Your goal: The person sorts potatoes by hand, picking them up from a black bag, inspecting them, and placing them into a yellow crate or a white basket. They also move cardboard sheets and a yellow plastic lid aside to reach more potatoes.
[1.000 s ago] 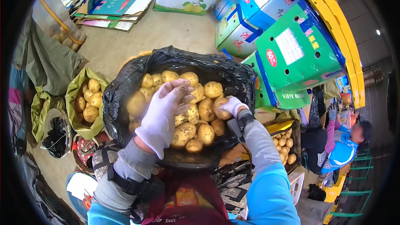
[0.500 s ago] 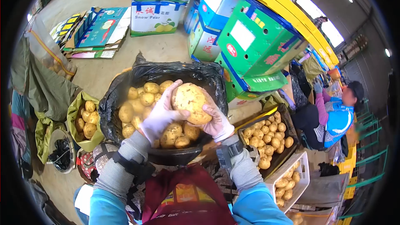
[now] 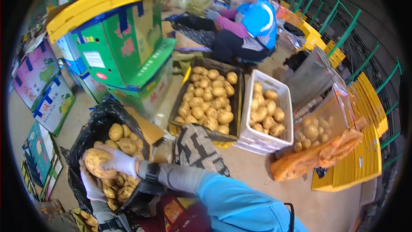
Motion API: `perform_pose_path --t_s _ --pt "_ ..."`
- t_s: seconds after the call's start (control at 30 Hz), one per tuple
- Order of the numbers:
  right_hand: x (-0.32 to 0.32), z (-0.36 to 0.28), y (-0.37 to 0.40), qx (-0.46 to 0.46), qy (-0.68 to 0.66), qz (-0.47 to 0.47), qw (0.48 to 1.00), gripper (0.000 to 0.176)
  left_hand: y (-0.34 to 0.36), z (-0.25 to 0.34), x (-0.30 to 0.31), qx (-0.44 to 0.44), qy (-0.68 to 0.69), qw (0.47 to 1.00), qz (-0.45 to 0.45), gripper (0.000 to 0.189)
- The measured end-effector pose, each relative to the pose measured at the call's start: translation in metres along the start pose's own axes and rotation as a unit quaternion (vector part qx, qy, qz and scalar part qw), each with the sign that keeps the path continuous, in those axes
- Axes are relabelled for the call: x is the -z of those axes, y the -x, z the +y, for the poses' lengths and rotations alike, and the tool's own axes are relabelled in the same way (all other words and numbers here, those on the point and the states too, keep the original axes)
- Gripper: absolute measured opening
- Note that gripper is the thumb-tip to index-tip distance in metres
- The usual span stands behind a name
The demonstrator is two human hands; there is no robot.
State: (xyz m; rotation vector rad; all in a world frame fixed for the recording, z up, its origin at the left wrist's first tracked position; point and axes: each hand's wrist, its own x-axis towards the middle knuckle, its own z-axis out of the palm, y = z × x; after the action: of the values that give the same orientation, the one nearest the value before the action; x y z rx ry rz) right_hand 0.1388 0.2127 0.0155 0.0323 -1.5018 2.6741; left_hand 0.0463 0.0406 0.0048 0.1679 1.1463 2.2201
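Note:
A large potato (image 3: 97, 163) is held between my two gloved hands over a container lined with black plastic (image 3: 75, 146). My right hand (image 3: 121, 162) is closed around its right side, fingers over the top. From below and to the left, my left hand (image 3: 91, 184) supports it, with its fingers partly hidden behind the potato. More potatoes (image 3: 126, 146) lie in the lined container under my hands. The wrist below my right hand wears a dark strap with a small box on it.
Right of the lined container stand a dark crate of small potatoes (image 3: 206, 99), a white crate (image 3: 268, 139) of potatoes and an orange-edged bag (image 3: 317, 157). Green boxes (image 3: 124, 47) are stacked ahead under a yellow pallet (image 3: 120, 0). A person in blue (image 3: 257, 21) sits beyond the crates.
My view has swung to the right, so the crates and the seated person now appear nearer the middle. The large potato stays in both hands, which now appear lower left.

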Motion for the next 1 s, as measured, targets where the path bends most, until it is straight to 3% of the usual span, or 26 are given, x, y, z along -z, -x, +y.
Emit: perform_pose_path --t_s 0.03,0.17,0.23,0.33,0.43,0.57,0.63,0.67,0.73,0.83,0.9,0.97,1.0 --pt "-0.001 -0.006 0.005 0.019 0.016 0.000 1.000 0.080 -0.002 -0.001 -0.004 0.018 -0.016 0.998 0.051 0.052" --pt "0.005 -0.008 0.009 -0.046 -0.033 -0.017 0.998 0.081 -0.006 -0.008 -0.007 -0.066 -0.086 0.993 0.035 0.036" --pt "0.008 -0.011 0.009 0.011 0.082 -0.046 0.995 0.082 0.002 -0.006 -0.026 -0.075 -0.061 0.993 0.075 0.027" --pt "0.016 -0.014 0.005 -0.042 0.005 -0.027 0.999 0.078 -0.004 -0.011 -0.013 -0.076 -0.080 0.992 0.067 0.027" --pt "0.036 -0.045 0.022 -0.151 -0.200 0.021 0.968 0.078 -0.010 -0.021 0.010 -0.035 -0.146 0.987 0.048 0.040" --pt "0.126 -0.098 0.081 -0.023 -0.252 0.150 0.956 0.065 -0.004 -0.024 0.051 0.041 -0.173 0.965 0.194 0.042" --pt "0.163 -0.162 0.143 0.044 -0.272 0.211 0.938 0.062 0.002 -0.023 0.059 0.070 -0.155 0.961 0.220 0.040" --pt "0.227 -0.151 0.166 0.162 -0.168 0.254 0.939 0.057 0.005 -0.024 0.062 0.069 -0.150 0.962 0.217 0.037" --pt "0.206 -0.235 0.242 0.197 -0.147 0.376 0.894 0.050 0.012 -0.023 0.053 0.063 -0.151 0.965 0.204 0.032" --pt "0.303 -0.275 0.342 0.306 -0.210 0.468 0.802 0.053 0.023 -0.022 0.034 0.047 -0.164 0.969 0.176 0.028" --pt "0.383 -0.298 0.412 0.353 -0.296 0.463 0.757 0.050 0.024 -0.022 0.032 0.061 -0.156 0.970 0.177 0.027" --pt "0.396 -0.316 0.438 0.417 -0.244 0.566 0.668 0.049 0.025 -0.021 0.029 0.083 -0.136 0.967 0.198 0.031" --pt "0.400 -0.325 0.442 0.402 -0.251 0.585 0.658 0.049 0.025 -0.022 0.031 0.080 -0.132 0.964 0.218 0.028"
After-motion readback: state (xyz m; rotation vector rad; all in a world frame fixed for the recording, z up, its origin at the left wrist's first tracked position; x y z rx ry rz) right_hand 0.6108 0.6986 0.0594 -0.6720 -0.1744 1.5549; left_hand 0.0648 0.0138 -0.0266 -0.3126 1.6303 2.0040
